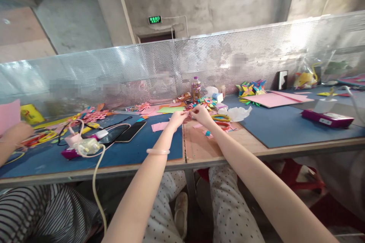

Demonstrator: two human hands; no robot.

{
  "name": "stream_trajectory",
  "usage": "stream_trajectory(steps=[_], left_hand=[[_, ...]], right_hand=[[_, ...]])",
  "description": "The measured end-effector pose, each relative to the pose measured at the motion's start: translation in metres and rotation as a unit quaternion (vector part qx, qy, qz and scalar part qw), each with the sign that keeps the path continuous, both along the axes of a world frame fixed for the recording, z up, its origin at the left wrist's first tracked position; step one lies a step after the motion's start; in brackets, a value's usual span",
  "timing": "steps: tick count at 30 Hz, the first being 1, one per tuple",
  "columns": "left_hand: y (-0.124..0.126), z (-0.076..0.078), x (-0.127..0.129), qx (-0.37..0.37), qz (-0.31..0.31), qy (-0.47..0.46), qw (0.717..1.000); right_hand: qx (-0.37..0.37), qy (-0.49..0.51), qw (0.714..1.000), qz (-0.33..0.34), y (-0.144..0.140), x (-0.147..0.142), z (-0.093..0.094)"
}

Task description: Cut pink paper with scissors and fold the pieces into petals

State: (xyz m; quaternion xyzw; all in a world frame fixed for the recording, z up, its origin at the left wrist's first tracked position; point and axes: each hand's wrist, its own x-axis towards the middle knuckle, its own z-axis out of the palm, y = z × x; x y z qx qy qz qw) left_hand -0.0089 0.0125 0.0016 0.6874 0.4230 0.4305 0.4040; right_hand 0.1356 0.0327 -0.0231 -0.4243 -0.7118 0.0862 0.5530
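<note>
My left hand and my right hand meet over the table's wooden middle part, fingertips pinched close together. Between them shows a small piece of pink paper, mostly hidden by the fingers; its exact shape is too small to tell. A flat pink sheet lies left of my left hand. Just behind my hands are a green sheet and a multicoloured folded-paper piece. Scissors with yellow and orange-red handles appear to lie beside my right wrist, partly covered by it.
A black phone and a power strip with cables lie left. Beyond, a co-worker's hand is near pink paper. A drink bottle stands behind, before a perforated metal screen. Pink sheets and a purple box lie right.
</note>
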Motion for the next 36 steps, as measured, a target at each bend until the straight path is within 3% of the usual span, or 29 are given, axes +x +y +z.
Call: stream_trajectory(steps=[3,10,19,28,36], left_hand=[[0.002,-0.001,0.000,0.014,0.007,-0.017,1.000],[0.004,-0.001,-0.001,0.031,0.031,-0.004,0.999],[0.004,-0.001,-0.001,0.049,0.028,-0.005,0.998],[0.002,-0.001,-0.001,0.018,0.007,-0.054,0.998],[0.007,-0.004,-0.002,-0.005,-0.002,-0.054,0.999]], right_hand=[[0.030,-0.007,0.999,-0.009,-0.002,-0.002,0.001],[-0.053,0.033,0.997,0.036,-0.006,0.002,0.005],[-0.087,0.019,0.995,0.039,-0.005,0.003,0.003],[0.027,-0.048,0.997,-0.051,-0.007,-0.008,-0.001],[0.003,-0.030,0.999,-0.023,-0.005,-0.004,0.000]])
